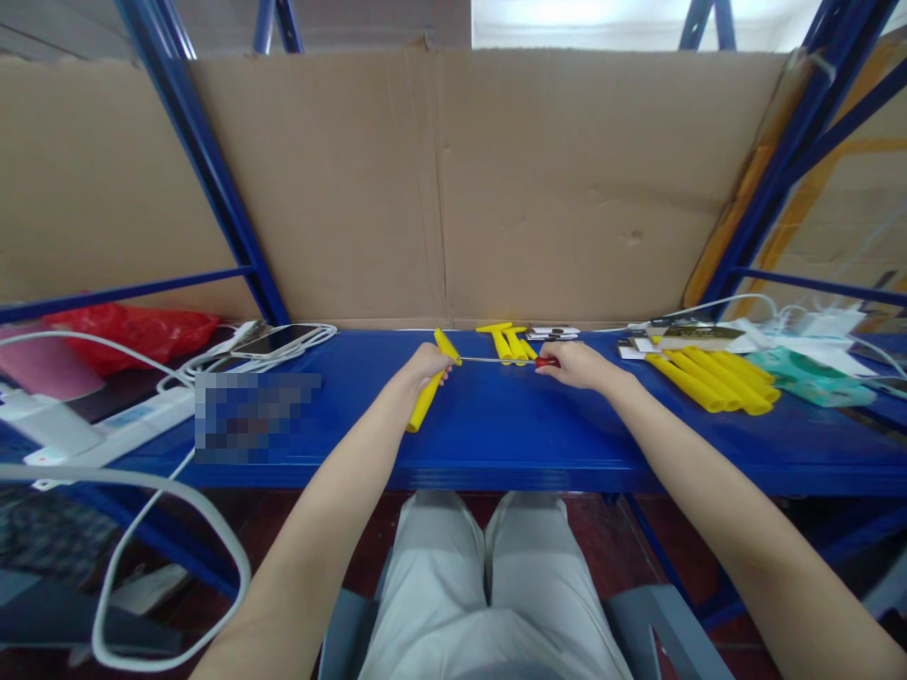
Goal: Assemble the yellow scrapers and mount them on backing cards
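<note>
My left hand is closed around a yellow T-shaped handle, whose tubular grip slants down toward the table's front edge. Its short crosspiece shows above my fingers. My right hand grips the red handle of a screwdriver. The thin metal shaft runs level to the left and reaches the crosspiece; whether the tip sits inside it is too small to tell. Just behind the shaft lie several more yellow T-shaped pieces.
Several yellow tubes lie at the right beside a green plastic packet. Small white-and-black cards are at the back. At left are a power strip, white cables and a red bag. Cardboard walls the blue table's back.
</note>
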{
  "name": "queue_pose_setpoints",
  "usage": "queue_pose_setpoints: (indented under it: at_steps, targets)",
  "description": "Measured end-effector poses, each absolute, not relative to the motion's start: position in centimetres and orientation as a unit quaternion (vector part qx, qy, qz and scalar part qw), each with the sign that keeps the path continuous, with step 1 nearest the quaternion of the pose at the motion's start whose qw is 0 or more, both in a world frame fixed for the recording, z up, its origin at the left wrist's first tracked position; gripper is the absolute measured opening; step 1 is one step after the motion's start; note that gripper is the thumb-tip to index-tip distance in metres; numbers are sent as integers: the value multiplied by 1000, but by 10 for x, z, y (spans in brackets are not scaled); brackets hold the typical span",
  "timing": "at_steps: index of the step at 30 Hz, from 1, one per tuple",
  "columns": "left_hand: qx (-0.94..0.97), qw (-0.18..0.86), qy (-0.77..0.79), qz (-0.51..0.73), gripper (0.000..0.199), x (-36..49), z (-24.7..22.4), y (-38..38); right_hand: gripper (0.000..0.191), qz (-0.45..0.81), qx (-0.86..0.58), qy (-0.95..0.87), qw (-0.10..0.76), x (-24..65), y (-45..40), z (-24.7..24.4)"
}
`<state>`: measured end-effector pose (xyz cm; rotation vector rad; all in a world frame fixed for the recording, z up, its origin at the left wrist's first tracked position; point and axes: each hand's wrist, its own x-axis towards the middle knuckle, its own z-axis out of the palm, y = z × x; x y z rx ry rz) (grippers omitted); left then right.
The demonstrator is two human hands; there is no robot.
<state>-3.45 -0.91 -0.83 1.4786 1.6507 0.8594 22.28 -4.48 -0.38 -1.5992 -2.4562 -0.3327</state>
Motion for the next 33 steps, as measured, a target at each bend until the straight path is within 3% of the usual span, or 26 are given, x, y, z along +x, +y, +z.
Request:
queue_pose_setpoints:
  at_steps: [7, 20, 30, 33]
  targets:
    - [568, 378, 642, 350, 14, -34, -5, -12, 19, -95, -551, -825, 80, 219, -50, 0]
    - [596, 427, 594, 332, 21, -35, 4, -25, 15, -92, -539, -827, 130, 236, -38, -8]
    - [619, 368, 624, 305, 24, -34, -7, -15, 30, -59, -553, -828, 72, 222, -49, 1]
    - [615, 352, 634, 309, 24, -34, -7, -15, 22, -53, -548, -830, 85, 219, -47, -2]
